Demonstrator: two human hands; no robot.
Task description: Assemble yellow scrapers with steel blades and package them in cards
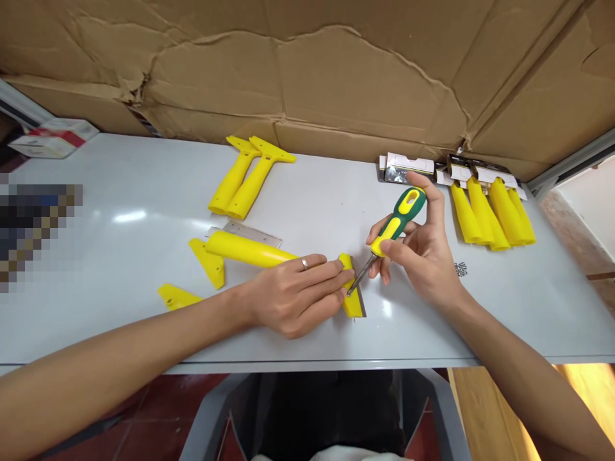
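A yellow scraper (pixel 252 250) lies across the table's front half, its handle pointing left and its head with a dark blade edge to the right. My left hand (pixel 300 294) is closed over it near the head, fingers pressing it down. In my right hand (pixel 427 250) is a green and yellow screwdriver (pixel 400 221), tilted, its tip touching the scraper's head. Left of the handle lie two loose yellow plastic head pieces, one (pixel 209 261) near its end and another (pixel 179 296) partly hidden by my left forearm. Behind the handle are flat metal blades (pixel 252 234).
Two yellow scraper handles (pixel 250 176) lie at the back. Several packaged yellow scrapers (pixel 497 211) sit at the back right, beside cards (pixel 408 166). A pile of small screws (pixel 460 269) is behind my right wrist. Cardboard (pixel 288 77) walls the rear; a box (pixel 55 137) stands far left.
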